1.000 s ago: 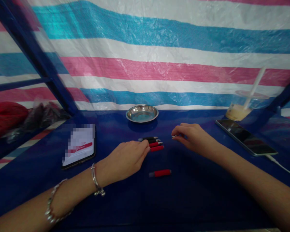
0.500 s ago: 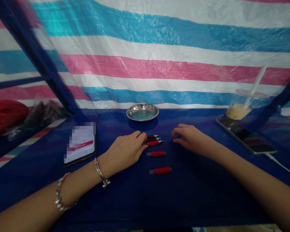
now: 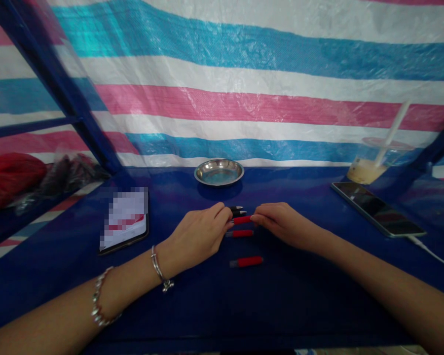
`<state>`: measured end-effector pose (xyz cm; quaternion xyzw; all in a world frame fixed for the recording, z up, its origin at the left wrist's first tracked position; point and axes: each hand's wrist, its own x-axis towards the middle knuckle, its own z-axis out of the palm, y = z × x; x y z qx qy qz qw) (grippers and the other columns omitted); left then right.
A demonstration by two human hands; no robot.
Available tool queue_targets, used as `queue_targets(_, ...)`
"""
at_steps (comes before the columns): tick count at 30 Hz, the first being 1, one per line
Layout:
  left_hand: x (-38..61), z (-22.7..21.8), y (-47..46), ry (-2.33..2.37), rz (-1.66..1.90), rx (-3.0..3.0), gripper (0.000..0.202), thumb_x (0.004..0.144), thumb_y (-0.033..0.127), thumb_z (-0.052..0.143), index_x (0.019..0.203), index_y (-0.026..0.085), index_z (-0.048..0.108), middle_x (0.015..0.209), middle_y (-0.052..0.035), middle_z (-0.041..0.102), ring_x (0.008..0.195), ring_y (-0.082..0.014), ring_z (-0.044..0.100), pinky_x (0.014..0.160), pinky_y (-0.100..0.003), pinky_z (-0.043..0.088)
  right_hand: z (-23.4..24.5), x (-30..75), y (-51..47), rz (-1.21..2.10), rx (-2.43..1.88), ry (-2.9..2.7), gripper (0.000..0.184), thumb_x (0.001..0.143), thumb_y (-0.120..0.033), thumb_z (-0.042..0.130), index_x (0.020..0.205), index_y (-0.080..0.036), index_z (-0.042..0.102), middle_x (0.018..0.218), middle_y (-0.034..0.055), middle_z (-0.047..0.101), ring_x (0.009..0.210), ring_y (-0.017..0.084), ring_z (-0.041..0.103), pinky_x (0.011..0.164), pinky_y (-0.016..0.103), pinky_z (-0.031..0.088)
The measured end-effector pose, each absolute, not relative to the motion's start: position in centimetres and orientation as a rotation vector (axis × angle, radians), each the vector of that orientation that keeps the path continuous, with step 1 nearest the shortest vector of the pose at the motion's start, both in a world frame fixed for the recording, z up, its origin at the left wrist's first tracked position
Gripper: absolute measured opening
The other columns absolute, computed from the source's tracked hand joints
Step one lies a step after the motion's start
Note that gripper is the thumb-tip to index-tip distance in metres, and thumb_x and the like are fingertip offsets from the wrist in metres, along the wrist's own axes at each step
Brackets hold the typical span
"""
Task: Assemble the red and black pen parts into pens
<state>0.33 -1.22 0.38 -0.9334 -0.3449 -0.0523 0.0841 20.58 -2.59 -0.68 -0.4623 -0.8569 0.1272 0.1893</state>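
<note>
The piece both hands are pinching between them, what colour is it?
Red. The head view shows the piece held between the left hand and right hand.

The left hand (image 3: 198, 234) and right hand (image 3: 281, 224) are covering both ends of a red piece (image 3: 241, 220), so the grip is staying unclear. The black pieces (image 3: 237, 211) behind are showing only their tips. A phone (image 3: 126, 219) near the table's (image 3: 318, 296) left edge is showing a blurred-out screen, and both forearms are running off the bottom.
</note>
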Motion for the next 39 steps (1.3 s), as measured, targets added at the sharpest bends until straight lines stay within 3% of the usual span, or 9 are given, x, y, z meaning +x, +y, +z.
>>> queue_targets(6, 0.23, 0.28, -1.14, -0.994, -0.16, -2.79, 0.023, 0.089, 0.024, 0.028, 0.09, 0.015, 0.048, 0.083, -0.0042, 0.051, 0.068, -0.0161, 0.052, 0.054, -0.027, 0.04, -0.57, 20.71, -2.85, 0.226, -1.345, -2.367, 0.007, 0.079, -0.022, 0.049, 0.079, -0.016, 0.053, 0.073, 0.0022, 0.056, 0.067, 0.012, 0.05, 0.06, 0.022, 0.034)
queue_targets(9, 0.27, 0.31, -1.14, -1.028, -0.159, -2.778, 0.024, 0.089, 0.026, 0.027, 0.09, 0.015, 0.048, 0.083, -0.0046, 0.052, 0.067, -0.0163, 0.053, 0.054, -0.027, 0.04, -0.59, 20.84, -2.75, 0.282, -1.382, -2.297, 0.02, 0.072, -0.033, 0.058, 0.085, -0.018, 0.052, 0.068, -0.0004, 0.056, 0.062, 0.012, 0.05, 0.056, 0.021, 0.033)
queue_targets(12, 0.39, 0.46, -1.29, -1.066, -0.213, -2.771, 0.024, 0.089, 0.026, 0.028, 0.089, 0.014, 0.048, 0.083, -0.0047, 0.052, 0.067, -0.0163, 0.053, 0.054, -0.027, 0.04, -0.48, 20.74, -2.67, 0.473, -1.352, -2.198, 0.023, 0.076, -0.038, 0.051, 0.086, -0.017, 0.053, 0.065, -0.0009, 0.058, 0.056, 0.01, 0.05, 0.052, 0.02, 0.033)
queue_targets(15, 0.45, 0.58, -1.46, -1.056, -0.297, -2.777, 0.023, 0.089, 0.026, 0.029, 0.09, 0.014, 0.048, 0.083, -0.0048, 0.053, 0.068, -0.0159, 0.053, 0.056, -0.027, 0.041, -0.21, 20.57, -2.69, 0.551, -1.332, -2.175, 0.029, 0.085, -0.034, 0.037, 0.072, -0.015, 0.056, 0.063, 0.0008, 0.059, 0.057, 0.01, 0.052, 0.054, 0.021, 0.034)
queue_targets(18, 0.43, 0.59, -1.52, -1.035, -0.342, -2.784, 0.022, 0.089, 0.025, 0.029, 0.09, 0.013, 0.048, 0.083, -0.0048, 0.053, 0.069, -0.0157, 0.053, 0.057, -0.027, 0.041, -0.08, 20.56, -2.7, 0.545, -1.328, -2.189, 0.034, 0.084, -0.033, 0.037, 0.063, -0.014, 0.056, 0.061, 0.0011, 0.059, 0.055, 0.01, 0.051, 0.053, 0.021, 0.033)
queue_targets(22, 0.4, 0.52, -1.47, -1.048, -0.36, -2.764, 0.022, 0.088, 0.025, 0.029, 0.09, 0.013, 0.048, 0.083, -0.0049, 0.053, 0.068, -0.0157, 0.053, 0.056, -0.026, 0.041, -0.39, 20.67, -2.54, 0.595, -1.277, -2.109, 0.014, 0.077, -0.029, 0.051, 0.078, -0.016, 0.057, 0.064, -0.0005, 0.061, 0.057, 0.01, 0.053, 0.053, 0.021, 0.036)
queue_targets(25, 0.38, 0.47, -1.47, -1.033, -0.382, -2.759, 0.023, 0.089, 0.025, 0.028, 0.091, 0.013, 0.048, 0.083, -0.005, 0.053, 0.068, -0.0152, 0.053, 0.055, -0.026, 0.04, -0.63, 20.6, -2.47, 0.707, -1.222, -1.99, 0.025, 0.07, -0.03, 0.059, 0.09, -0.017, 0.051, 0.069, -0.0006, 0.062, 0.06, 0.011, 0.056, 0.055, 0.021, 0.04)
queue_targets(30, 0.36, 0.41, -1.51, -1.023, -0.375, -2.758, 0.023, 0.088, 0.025, 0.029, 0.09, 0.014, 0.048, 0.082, -0.0045, 0.053, 0.067, -0.0152, 0.053, 0.054, -0.026, 0.04, -0.63, 20.37, -2.48, 0.908, -1.115, -1.869, 0.017, 0.082, -0.031, 0.042, 0.083, -0.015, 0.048, 0.063, 0.0012, 0.061, 0.055, 0.01, 0.055, 0.053, 0.022, 0.042)
queue_targets(39, 0.34, 0.48, -1.35, -1.105, -0.353, -2.784, 0.024, 0.089, 0.025, 0.027, 0.093, 0.014, 0.047, 0.086, -0.005, 0.053, 0.07, -0.0154, 0.053, 0.057, -0.026, 0.041, -0.08, 20.72, -2.65, 0.452, -1.195, -2.039, 0.005, 0.075, -0.021, 0.052, 0.078, -0.016, 0.053, 0.069, 0.0003, 0.06, 0.056, 0.009, 0.051, 0.051, 0.02, 0.037)
